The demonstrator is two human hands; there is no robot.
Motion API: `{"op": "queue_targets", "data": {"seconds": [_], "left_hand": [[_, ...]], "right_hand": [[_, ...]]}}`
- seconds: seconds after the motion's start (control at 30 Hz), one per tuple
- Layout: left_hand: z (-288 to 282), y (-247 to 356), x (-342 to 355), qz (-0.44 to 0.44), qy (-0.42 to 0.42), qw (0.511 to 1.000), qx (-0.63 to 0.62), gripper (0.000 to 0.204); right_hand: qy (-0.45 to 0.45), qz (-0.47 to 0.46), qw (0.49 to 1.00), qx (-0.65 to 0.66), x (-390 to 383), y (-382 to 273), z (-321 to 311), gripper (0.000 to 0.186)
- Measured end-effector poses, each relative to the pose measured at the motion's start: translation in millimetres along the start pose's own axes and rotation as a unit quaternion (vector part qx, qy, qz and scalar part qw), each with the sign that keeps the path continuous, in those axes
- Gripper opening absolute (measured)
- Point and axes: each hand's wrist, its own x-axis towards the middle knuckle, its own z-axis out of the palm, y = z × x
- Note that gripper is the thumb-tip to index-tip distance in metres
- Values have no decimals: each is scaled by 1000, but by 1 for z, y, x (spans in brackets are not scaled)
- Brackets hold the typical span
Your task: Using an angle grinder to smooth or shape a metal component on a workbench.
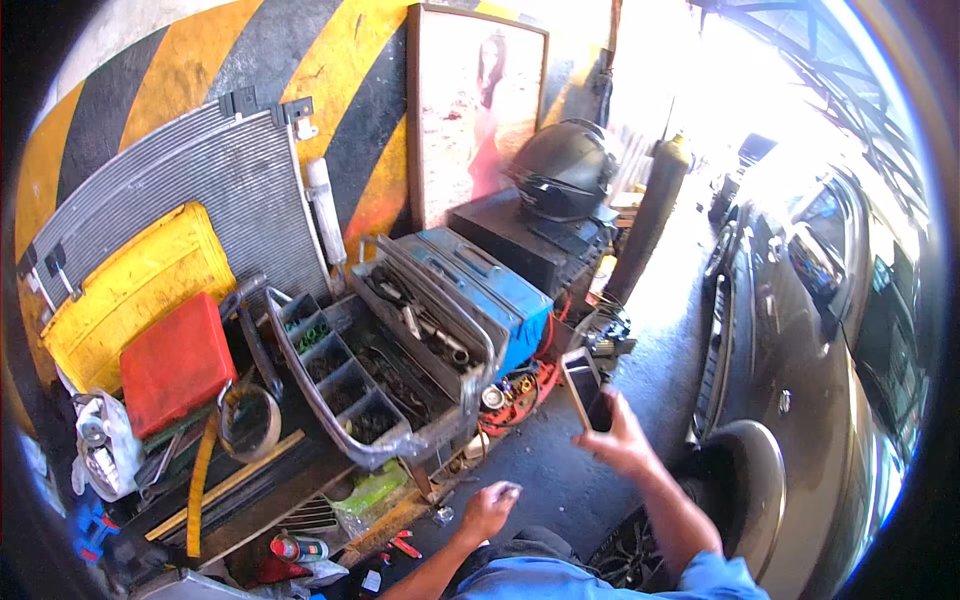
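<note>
My right hand holds a flat dark phone upright in front of me, its screen turned toward me. My left hand is lower and closer in, fingers curled loosely into a fist, with nothing visible in it. Just beyond the phone stands an open blue metal toolbox whose fold-out trays hold sockets, wrenches and small parts. Red cables and metal rings lie at the toolbox's foot, close to the phone.
A silver radiator, yellow case and red case lean on the striped wall at left. A dark helmet sits on a black box. A gas cylinder stands behind. A dark car fills the right side.
</note>
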Motion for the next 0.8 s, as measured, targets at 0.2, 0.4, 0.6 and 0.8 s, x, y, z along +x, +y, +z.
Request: {"op": "queue_targets", "data": {"seconds": [0.2,0.4,0.6,0.8], "left_hand": [[-31,-188,-65,-385,154,907,69,35],[30,-217,-276,-510,500,681,-160,21],[233,-143,-345,-504,635,383,-443,18],[366,-107,-264,-431,669,219,-564,22]], "right_hand": [[-34,15,996,-82,238,-6,14,86],[-68,42,976,-203,425,-2,70,65],[-128,17,933,-335,482,25,101,67],[-151,-99,899,-400,504,20,115,54]]}}
